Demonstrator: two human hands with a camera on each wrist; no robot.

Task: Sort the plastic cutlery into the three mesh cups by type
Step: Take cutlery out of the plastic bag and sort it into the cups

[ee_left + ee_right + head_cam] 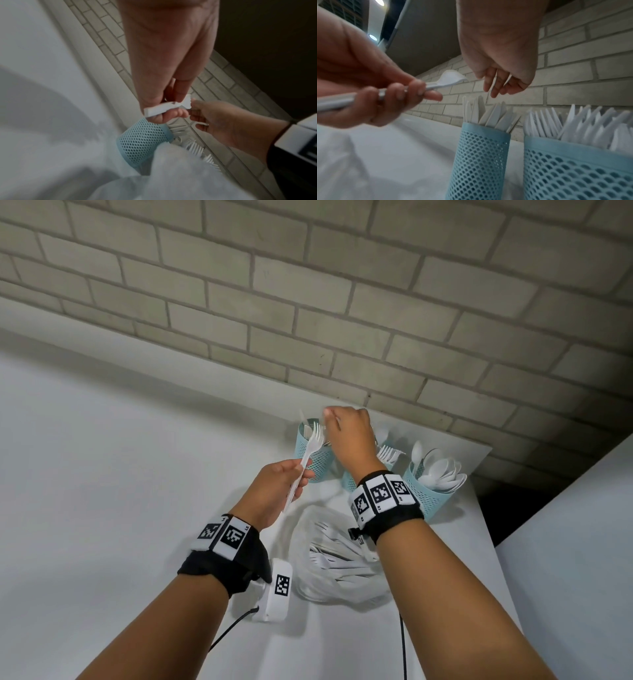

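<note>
White table [102, 474]: left hand [277, 487] gripping fork [310, 450].

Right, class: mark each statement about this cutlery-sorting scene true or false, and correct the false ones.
1. The left hand holds a fork. True.
2. The right hand grips a spoon. False: its fingers hang over the knife cup, holding nothing visible.
3. The spoon cup stands farthest right. True.
4. The cups are red. False: they are light blue.
5. Unsorted cutlery lies in a clear plastic bag. True.
</note>
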